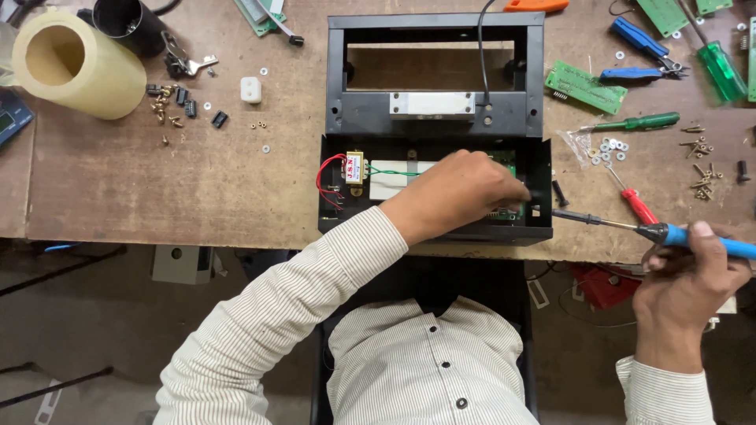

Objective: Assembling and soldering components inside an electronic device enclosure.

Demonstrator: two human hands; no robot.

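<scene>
while left hand touches board, right hand grips iron

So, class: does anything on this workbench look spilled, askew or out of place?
Yes. Small brass screws and washers lie scattered loose across the wooden table, and a roll of tape lies tipped on its side at the left.

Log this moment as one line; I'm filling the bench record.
left hand: reaching inside black case, by circuit board | right hand: grip on blue soldering iron, tip outside case
</scene>
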